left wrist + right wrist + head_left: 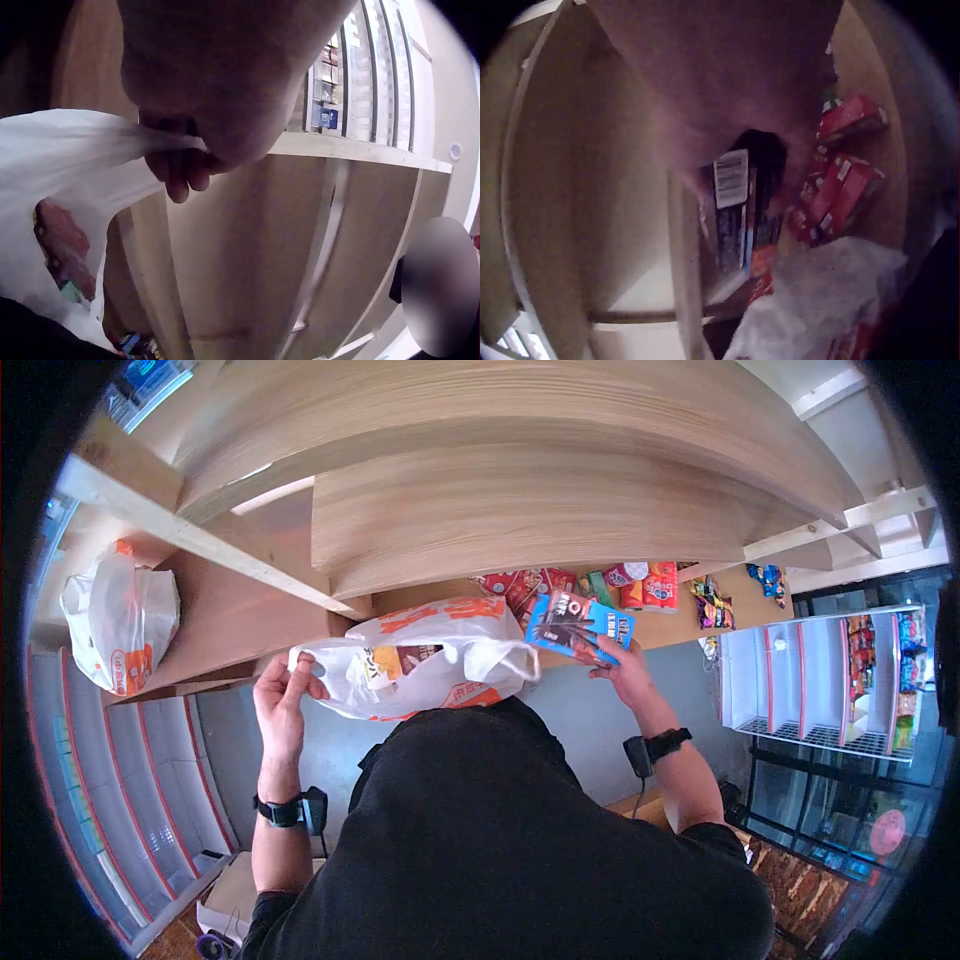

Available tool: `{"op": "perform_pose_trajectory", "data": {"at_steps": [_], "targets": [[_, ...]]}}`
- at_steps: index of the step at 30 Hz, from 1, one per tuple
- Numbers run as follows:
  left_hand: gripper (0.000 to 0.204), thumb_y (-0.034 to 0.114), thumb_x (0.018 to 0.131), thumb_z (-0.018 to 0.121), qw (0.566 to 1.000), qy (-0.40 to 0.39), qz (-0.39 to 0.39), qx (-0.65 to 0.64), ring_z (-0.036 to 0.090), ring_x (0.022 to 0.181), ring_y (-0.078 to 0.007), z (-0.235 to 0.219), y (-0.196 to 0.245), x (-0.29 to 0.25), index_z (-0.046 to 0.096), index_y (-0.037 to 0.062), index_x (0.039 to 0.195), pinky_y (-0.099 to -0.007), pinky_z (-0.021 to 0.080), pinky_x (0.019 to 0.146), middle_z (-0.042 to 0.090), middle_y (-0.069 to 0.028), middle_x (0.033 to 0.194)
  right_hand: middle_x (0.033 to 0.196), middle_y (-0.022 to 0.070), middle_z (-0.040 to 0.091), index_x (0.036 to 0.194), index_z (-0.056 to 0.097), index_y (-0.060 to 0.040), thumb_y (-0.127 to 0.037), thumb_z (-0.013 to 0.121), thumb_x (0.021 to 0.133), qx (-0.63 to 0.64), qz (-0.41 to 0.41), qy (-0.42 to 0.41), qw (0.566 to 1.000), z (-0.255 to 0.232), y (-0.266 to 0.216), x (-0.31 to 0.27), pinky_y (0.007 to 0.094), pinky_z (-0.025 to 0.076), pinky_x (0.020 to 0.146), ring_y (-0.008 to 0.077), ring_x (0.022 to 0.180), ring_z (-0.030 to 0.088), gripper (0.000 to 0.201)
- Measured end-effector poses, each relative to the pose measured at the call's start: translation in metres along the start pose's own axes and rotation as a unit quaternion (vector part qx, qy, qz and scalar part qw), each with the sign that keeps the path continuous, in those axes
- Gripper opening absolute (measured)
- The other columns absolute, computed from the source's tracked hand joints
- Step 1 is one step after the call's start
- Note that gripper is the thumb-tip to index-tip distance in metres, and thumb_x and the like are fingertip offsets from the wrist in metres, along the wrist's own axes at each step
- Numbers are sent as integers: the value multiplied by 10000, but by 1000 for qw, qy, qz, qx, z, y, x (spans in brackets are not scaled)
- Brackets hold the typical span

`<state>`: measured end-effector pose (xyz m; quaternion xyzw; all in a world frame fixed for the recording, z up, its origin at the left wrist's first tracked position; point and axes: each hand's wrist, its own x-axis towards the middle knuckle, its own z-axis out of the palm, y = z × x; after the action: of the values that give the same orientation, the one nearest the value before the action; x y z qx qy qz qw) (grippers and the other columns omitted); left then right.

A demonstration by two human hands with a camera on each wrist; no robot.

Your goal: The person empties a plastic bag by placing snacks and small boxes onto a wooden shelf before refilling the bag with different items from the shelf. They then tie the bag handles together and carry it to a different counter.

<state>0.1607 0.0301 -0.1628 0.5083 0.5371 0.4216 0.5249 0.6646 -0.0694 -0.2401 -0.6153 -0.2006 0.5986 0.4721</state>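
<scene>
A white plastic carrier bag (440, 622) with orange print lies on the wooden shelf in front of the person, its mouth facing them. My left hand (285, 695) pinches one handle of it at the left, and in the left wrist view the handle (90, 131) is pulled taut. Through the opening shows a yellow and brown package (395, 663). My right hand (632, 675) grips flat blue boxes (580, 628) with dark and red print, held at the bag's right end. In the right wrist view, a barcode label (730, 178) shows on one narrow side.
Behind the blue boxes, red boxes (655, 588) and a purple-white tub (627, 573) stand on the shelf. Snack packets (712, 605) lie farther right. Another white bag (120, 625) sits at far left, past a wooden upright (220, 540). Upper shelf boards (540, 525) overhang the items.
</scene>
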Motion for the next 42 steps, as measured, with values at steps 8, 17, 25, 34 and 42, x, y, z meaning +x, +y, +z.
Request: {"op": "perform_pose_trajectory", "data": {"at_steps": [8, 17, 25, 34, 42], "targets": [[192, 174, 1049, 601, 999, 20, -3, 45, 611, 639, -113, 16, 8, -1, 672, -4, 1040, -260, 471, 662, 638, -27, 681, 1168, 96, 723, 1251, 615, -79, -306, 774, 909, 46, 24, 83, 995, -18, 44, 148, 405, 614, 834, 248, 977, 737, 440], [170, 123, 1043, 578, 996, 57, -8, 70, 596, 630, -102, 29, 8, -23, 623, 14, 1165, -251, 492, 634, 617, -12, 714, 1216, 120, 692, 1294, 612, -11, -429, 831, 848, -125, 107, 141, 976, -1, 66, 261, 440, 601, 884, 285, 1011, 714, 650], [343, 26, 1006, 591, 999, 11, -19, -42, 705, 719, -162, 32, 14, -30, 537, 0, 1343, -274, 550, 620, 705, -73, 834, 1101, 207, 710, 1221, 648, 8, -255, 684, 959, -454, -278, 96, 841, 40, 50, 160, 432, 541, 898, 382, 1006, 686, 373], [410, 133, 1017, 640, 994, -60, -7, -94, 698, 722, -162, 20, 11, -18, 515, 15, 1389, -279, 546, 632, 692, -58, 825, 1033, 171, 706, 1067, 704, -12, -101, 632, 971, -414, -492, -337, 688, 210, 13, 29, 406, 564, 820, 347, 955, 694, 149], [404, 84, 1014, 633, 983, -124, 6, -136, 702, 755, -139, 3, 1, -14, 518, 43, 1399, -263, 556, 660, 713, -52, 900, 1058, 262, 715, 1136, 687, -14, -298, 562, 965, -678, -113, -249, 682, 222, 112, 109, 504, 559, 860, 397, 1009, 706, 354]]}}
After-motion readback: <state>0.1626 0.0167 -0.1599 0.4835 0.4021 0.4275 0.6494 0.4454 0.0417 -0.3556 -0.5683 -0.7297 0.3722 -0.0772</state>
